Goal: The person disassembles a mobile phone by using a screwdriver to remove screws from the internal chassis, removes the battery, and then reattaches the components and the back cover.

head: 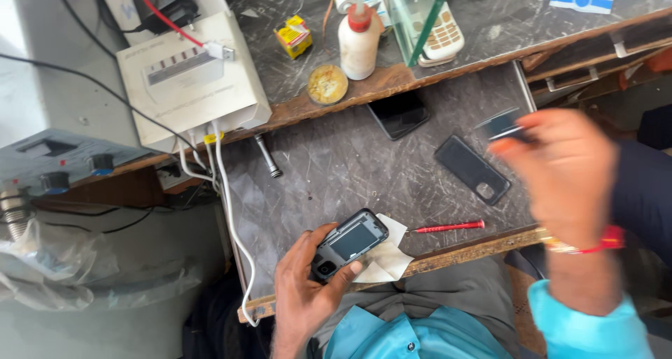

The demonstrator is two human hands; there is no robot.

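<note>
Our left hand [304, 289] grips a phone [348, 243] with its back open, just above a white cloth [389, 255] at the bench [329, 163] edge; our blurred right hand [567, 166] pinches a small dark part [500, 124], a red screwdriver [448, 226] lying between them

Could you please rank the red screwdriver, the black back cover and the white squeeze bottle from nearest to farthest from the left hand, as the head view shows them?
From the left hand:
1. Red screwdriver, just to its right near the bench's front edge.
2. Black back cover, farther right and up, mid-bench.
3. White squeeze bottle, on the raised shelf at the back.
</note>
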